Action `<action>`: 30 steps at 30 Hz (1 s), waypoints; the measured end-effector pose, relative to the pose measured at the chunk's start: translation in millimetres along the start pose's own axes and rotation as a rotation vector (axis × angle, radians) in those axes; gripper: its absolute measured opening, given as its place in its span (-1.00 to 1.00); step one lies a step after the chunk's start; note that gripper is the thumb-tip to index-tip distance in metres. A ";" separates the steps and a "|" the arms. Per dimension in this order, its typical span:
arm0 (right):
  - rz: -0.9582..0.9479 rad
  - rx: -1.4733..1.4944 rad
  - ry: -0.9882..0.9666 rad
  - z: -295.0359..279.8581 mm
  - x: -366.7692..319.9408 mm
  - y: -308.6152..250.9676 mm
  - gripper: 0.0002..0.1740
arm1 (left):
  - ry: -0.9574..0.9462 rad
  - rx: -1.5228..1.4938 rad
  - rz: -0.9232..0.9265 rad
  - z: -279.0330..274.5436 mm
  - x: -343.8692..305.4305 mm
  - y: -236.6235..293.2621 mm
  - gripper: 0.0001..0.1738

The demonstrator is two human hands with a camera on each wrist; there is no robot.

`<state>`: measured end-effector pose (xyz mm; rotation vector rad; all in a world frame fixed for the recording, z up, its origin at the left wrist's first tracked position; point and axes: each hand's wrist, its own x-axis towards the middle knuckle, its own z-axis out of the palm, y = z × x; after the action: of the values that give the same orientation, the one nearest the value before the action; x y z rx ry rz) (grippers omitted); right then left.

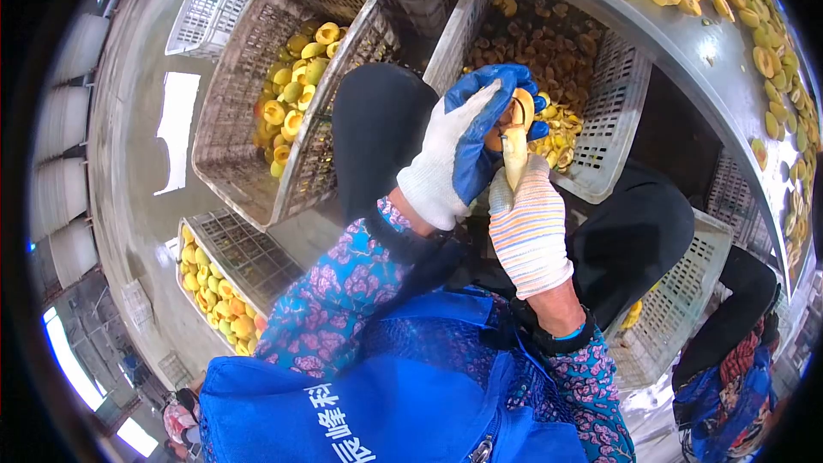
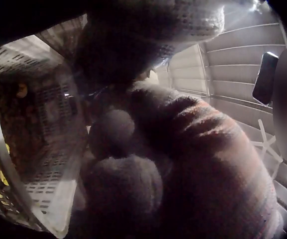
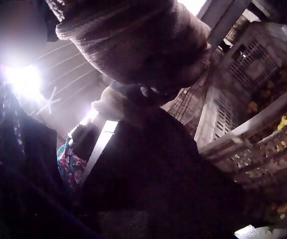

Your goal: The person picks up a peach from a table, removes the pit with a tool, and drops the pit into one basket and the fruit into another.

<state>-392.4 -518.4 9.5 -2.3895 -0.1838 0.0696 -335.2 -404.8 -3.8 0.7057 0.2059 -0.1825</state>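
In the head view my left hand [image 1: 459, 141], in a white knit glove with a blue coated palm, grips a cut yellow peach [image 1: 523, 109]. Its fingers wrap over the far side of the fruit. My right hand [image 1: 530, 227] wears a striped knit glove, with a pale yellowish cover on its thumb [image 1: 514, 154]. That thumb points up against the peach, beside a thin dark curved blade [image 1: 517, 111] that the right hand holds; its other fingers are hidden. Both hands meet above a crate [image 1: 613, 111] with brown pits and yellow pieces. The wrist views show mostly dark gloves.
To the left, a crate [image 1: 231, 111] contains yellow peach halves. Lower left stands another crate [image 1: 249, 244] with whole fruit beside it. A metal table [image 1: 707, 47] bearing many halves curves along the right. One more crate [image 1: 677, 317] sits by the right knee.
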 end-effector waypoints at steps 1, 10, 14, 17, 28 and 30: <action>0.010 0.008 0.001 0.6 -0.2 0.1 -0.67 | 0.004 0.007 0.002 0.4 -0.5 0.1 -0.55; 0.127 0.133 -0.070 3.3 2.9 3.9 -0.62 | 0.020 0.071 -0.002 -2.3 0.8 -0.7 -0.58; 0.146 0.194 -0.058 25.3 -4.1 25.5 -0.77 | 0.060 0.083 -0.058 -1.8 0.0 -1.9 -0.64; 0.272 0.454 -0.167 34.7 -9.7 48.9 -0.82 | 0.041 0.140 -0.101 -6.4 -2.7 -1.5 -0.67; 0.910 1.435 -0.815 -60.7 -1.3 8.6 -0.80 | -0.223 0.430 -0.206 -1.5 0.5 -0.9 -0.64; 0.857 1.691 -0.853 -57.3 -5.5 22.3 -0.77 | -0.249 0.492 -0.246 2.2 1.3 7.7 -0.61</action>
<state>-389.5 -573.8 36.5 -0.4962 0.3951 1.1182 -332.0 -400.6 2.3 1.1366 0.0050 -0.5658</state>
